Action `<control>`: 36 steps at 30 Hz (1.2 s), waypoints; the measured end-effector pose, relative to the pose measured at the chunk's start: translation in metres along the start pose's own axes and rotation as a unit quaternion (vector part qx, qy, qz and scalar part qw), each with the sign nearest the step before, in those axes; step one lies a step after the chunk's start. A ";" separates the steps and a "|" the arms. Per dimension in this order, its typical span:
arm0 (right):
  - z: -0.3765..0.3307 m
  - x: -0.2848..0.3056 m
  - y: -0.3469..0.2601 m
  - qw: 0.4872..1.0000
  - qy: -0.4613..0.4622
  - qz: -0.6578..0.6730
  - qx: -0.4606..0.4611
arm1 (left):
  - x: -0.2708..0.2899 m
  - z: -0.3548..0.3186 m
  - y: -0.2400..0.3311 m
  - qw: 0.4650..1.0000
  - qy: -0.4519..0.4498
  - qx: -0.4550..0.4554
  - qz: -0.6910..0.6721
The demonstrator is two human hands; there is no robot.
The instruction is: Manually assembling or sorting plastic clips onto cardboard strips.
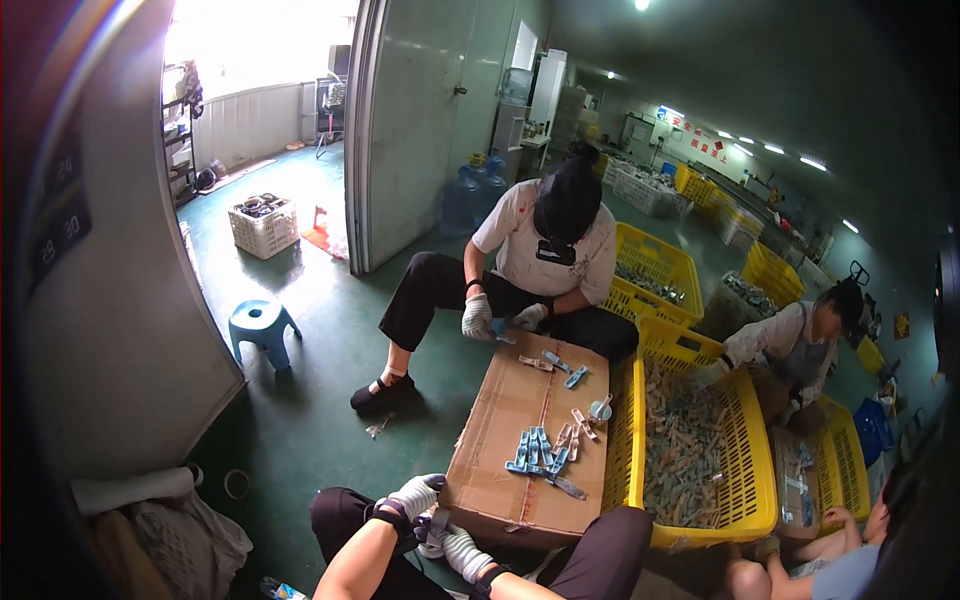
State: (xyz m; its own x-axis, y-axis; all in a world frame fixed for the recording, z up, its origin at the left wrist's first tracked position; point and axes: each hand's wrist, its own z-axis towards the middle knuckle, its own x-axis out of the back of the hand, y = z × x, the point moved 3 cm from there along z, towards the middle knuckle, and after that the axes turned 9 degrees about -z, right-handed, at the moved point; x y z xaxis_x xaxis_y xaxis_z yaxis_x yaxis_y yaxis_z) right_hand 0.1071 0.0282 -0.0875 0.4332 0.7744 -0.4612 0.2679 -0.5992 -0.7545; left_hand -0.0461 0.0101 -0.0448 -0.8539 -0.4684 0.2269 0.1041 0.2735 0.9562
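My left hand (414, 496), in a white knitted glove, is closed just off the near left corner of a cardboard box (485, 440). Close below it, my right hand (458, 552), gloved too, has its fingers curled. Whatever they hold between them is too small and hidden to name. On the box top lie several blue plastic clips (535, 447), shaped like clothes pegs, with pink clips (584, 425) beside them. A small round pale-blue piece (600, 410) sits near the box's right edge. More clips (565, 366) are scattered toward the far end.
A yellow crate (752, 470) full of clips stands against the box's right side. Across the box, a seated person (540, 230) works with gloved hands; two other people sit at the right. A blue stool (262, 325) stands at left, and cloth sacks (170, 520) lie by the wall.
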 end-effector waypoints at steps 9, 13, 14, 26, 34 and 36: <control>-0.015 -0.023 -0.024 0.986 -0.068 0.149 -0.040 | 0.004 0.008 -0.033 0.999 -0.012 0.017 -0.027; -0.013 -0.019 -0.019 0.999 -0.043 0.025 -0.010 | 0.007 0.002 -0.032 1.000 -0.007 0.024 -0.014; 0.000 -0.002 -0.006 0.997 -0.046 0.059 -0.001 | 0.002 0.007 -0.021 1.000 -0.008 0.007 -0.016; -0.023 -0.022 -0.030 0.997 -0.061 0.025 -0.042 | 0.006 -0.009 -0.003 0.998 0.012 0.003 -0.062; 0.006 0.003 0.006 0.995 -0.053 0.079 -0.027 | 0.002 -0.004 -0.010 0.996 0.002 0.031 -0.082; 0.009 0.009 0.013 0.995 -0.050 0.080 -0.013 | -0.001 -0.003 -0.007 0.997 0.000 0.030 -0.067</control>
State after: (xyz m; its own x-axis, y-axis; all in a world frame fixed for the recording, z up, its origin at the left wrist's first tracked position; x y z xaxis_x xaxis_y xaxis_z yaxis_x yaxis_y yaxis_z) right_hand 0.1065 0.0296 -0.1054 0.3850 0.6844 -0.6192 0.2244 -0.7201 -0.6565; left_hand -0.0450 0.0060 -0.0513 -0.8579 -0.5044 0.0979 -0.0416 0.2580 0.9652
